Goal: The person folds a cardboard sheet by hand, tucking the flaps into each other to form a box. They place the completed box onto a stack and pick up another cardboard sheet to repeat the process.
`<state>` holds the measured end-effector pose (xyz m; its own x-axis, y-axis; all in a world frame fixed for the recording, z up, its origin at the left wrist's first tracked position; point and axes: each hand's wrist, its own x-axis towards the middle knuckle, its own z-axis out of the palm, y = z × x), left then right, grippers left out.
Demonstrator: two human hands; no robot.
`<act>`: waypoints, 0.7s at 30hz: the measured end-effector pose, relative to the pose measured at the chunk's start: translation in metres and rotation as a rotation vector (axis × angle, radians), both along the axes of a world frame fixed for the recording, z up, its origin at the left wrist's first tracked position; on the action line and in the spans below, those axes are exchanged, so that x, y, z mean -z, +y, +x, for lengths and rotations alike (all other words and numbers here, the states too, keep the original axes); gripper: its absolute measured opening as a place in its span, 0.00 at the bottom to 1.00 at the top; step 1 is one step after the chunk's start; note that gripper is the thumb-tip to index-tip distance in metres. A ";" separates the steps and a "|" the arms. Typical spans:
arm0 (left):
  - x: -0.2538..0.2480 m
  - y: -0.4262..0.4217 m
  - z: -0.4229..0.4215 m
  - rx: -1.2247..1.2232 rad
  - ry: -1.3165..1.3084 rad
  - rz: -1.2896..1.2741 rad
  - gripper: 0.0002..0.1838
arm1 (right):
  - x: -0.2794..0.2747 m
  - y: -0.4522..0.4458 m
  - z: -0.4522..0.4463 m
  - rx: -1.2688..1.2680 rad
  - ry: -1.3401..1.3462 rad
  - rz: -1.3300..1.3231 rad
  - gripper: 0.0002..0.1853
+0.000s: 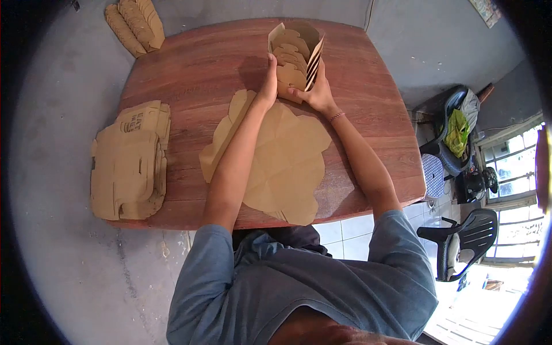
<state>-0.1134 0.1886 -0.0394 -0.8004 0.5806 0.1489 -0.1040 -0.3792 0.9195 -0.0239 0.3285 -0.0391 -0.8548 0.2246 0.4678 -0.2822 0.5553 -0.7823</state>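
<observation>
Between both hands at the far side of the table stands a nested stack of folded cardboard boxes (291, 72), their curved, notched flaps showing inside. My left hand (268, 85) presses along the stack's left side with the thumb upward. On the right, my right hand (319, 94) grips the lower corner, its thumb across the front and its other fingers partly hidden behind the side. Below my forearms lies a flat, unfolded cardboard blank (282, 161) with scalloped edges. Part of it is covered by my left forearm.
A pile of flat cardboard blanks (123, 172) with printed lettering sits at the table's left edge. More nested cardboard pieces (135, 26) rest at the far left corner by the wall. Black plastic chairs (468, 244) and a stool (432, 174) stand right of the wooden table (379, 115).
</observation>
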 end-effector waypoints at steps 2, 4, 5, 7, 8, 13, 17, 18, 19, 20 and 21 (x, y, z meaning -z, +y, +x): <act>-0.001 -0.004 0.003 0.046 -0.022 0.016 0.57 | 0.003 0.001 -0.001 0.004 -0.006 -0.006 0.66; 0.000 -0.006 0.002 0.092 -0.046 0.032 0.56 | 0.007 0.001 -0.004 -0.042 0.050 -0.061 0.62; 0.004 -0.006 -0.003 0.108 0.013 0.000 0.55 | 0.007 0.002 -0.006 -0.042 0.049 -0.059 0.62; 0.011 -0.008 -0.013 0.127 0.074 -0.026 0.55 | 0.007 0.007 -0.008 -0.164 0.067 -0.339 0.59; 0.001 -0.014 -0.010 0.222 0.074 -0.031 0.56 | 0.002 0.008 -0.006 -0.160 0.069 -0.336 0.59; -0.009 -0.028 -0.014 0.228 0.150 -0.158 0.60 | 0.004 0.025 -0.012 -0.301 -0.105 -0.478 0.51; -0.041 -0.037 -0.003 0.213 0.119 -0.061 0.59 | -0.046 0.001 0.001 -0.405 -0.047 -0.583 0.49; -0.045 -0.037 -0.006 0.224 0.151 -0.041 0.59 | -0.052 0.000 0.002 -0.405 -0.049 -0.583 0.49; -0.048 -0.037 -0.006 0.225 0.151 -0.041 0.59 | -0.057 -0.001 0.002 -0.386 -0.037 -0.584 0.49; -0.051 -0.036 -0.007 0.195 0.183 -0.021 0.59 | -0.062 -0.002 0.003 -0.365 -0.025 -0.585 0.48; -0.056 -0.036 -0.005 0.164 0.216 -0.002 0.58 | -0.071 -0.007 0.006 -0.363 -0.024 -0.585 0.48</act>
